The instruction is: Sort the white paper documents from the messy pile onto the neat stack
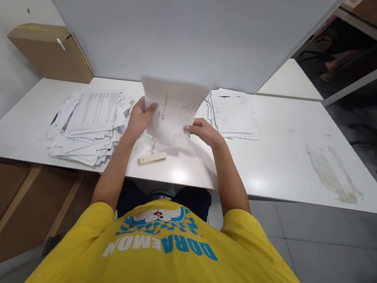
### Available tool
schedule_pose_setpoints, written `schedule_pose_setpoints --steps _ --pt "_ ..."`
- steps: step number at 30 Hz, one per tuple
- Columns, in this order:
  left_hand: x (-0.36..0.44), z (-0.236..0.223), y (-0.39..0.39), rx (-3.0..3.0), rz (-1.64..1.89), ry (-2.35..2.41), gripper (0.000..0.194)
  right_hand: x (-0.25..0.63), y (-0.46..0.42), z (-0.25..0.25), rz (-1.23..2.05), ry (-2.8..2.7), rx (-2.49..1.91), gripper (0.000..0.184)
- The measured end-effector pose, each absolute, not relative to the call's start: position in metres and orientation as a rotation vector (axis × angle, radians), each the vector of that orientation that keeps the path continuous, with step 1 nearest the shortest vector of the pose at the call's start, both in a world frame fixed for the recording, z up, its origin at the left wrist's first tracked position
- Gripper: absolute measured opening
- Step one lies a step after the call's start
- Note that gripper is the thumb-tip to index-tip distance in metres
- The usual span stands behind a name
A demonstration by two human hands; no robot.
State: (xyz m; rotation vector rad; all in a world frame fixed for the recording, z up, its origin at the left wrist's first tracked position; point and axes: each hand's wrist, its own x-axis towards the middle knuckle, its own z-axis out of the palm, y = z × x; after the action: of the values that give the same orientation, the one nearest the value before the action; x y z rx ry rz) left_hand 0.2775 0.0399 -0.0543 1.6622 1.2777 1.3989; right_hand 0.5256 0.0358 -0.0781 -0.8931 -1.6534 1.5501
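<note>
Both my hands hold a few printed sheets of paper up above the white table. My left hand grips the sheets' left edge, thumb on the front. My right hand pinches their lower right corner. The sheets are blurred by motion and stand nearly upright. Below them on the table lies a cream stapler, close to my left wrist.
A messy heap of printed papers covers the table's left part. A neater stack of papers lies at the back right. A cardboard box sits by the wall at the far left. A grey partition stands behind the table. A stain marks the right side.
</note>
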Motion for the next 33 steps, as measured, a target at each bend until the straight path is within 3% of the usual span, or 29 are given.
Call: schedule_pose_setpoints --steps 6,14,19,33 --pt "0.291 -0.023 0.016 1.859 0.925 1.239 0.036 0.544 -0.029 -0.092 1.739 -1.468 -1.037 0.037" --pt "0.266 -0.101 -0.054 2.262 0.501 1.504 0.043 0.518 -0.108 -0.125 1.608 -0.807 -1.303 0.033" --pt "0.272 -0.137 -0.072 2.354 0.681 1.697 0.025 0.486 -0.132 -0.13 1.472 -0.703 -1.472 0.039" --pt "0.271 -0.137 -0.071 2.465 0.738 1.477 0.036 0.469 -0.157 -0.132 1.44 -0.666 -1.507 0.038"
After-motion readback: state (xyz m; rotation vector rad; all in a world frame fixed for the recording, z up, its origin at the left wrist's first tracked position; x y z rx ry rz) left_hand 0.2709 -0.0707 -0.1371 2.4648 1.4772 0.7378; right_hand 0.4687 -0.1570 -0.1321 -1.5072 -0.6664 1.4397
